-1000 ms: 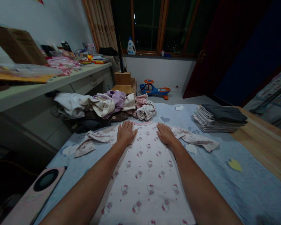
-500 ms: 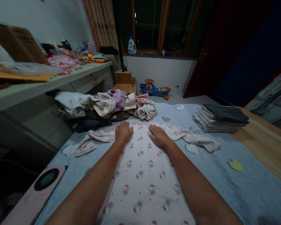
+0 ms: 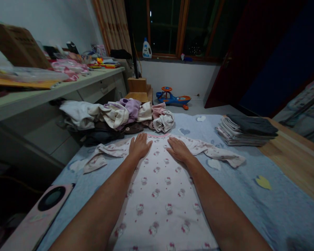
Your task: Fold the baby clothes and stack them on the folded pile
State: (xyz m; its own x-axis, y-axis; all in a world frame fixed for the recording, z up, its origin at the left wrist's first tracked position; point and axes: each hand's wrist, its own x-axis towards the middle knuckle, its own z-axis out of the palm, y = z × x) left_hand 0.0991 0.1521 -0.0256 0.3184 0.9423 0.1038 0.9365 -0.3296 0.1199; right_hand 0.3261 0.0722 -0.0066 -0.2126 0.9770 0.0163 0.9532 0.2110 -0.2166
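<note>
A white long-sleeved garment [image 3: 162, 188] with small pink cat prints lies spread flat on a light blue blanket [image 3: 251, 195], both sleeves stretched out to the sides. My left hand [image 3: 140, 145] lies flat and open on the garment's upper part near the pink collar. My right hand [image 3: 178, 149] rests flat and open on it a short way to the right. Neither hand holds anything.
A heap of unfolded clothes [image 3: 115, 116] lies at the blanket's far left. A stack of folded clothes [image 3: 247, 129] sits at the far right by a wooden surface [image 3: 295, 157]. A pink phone [image 3: 39, 212] lies at the near left. A cluttered desk [image 3: 54, 89] runs along the left.
My right hand has slid left along the garment's top, closer to my left hand. The left hand has barely shifted.
</note>
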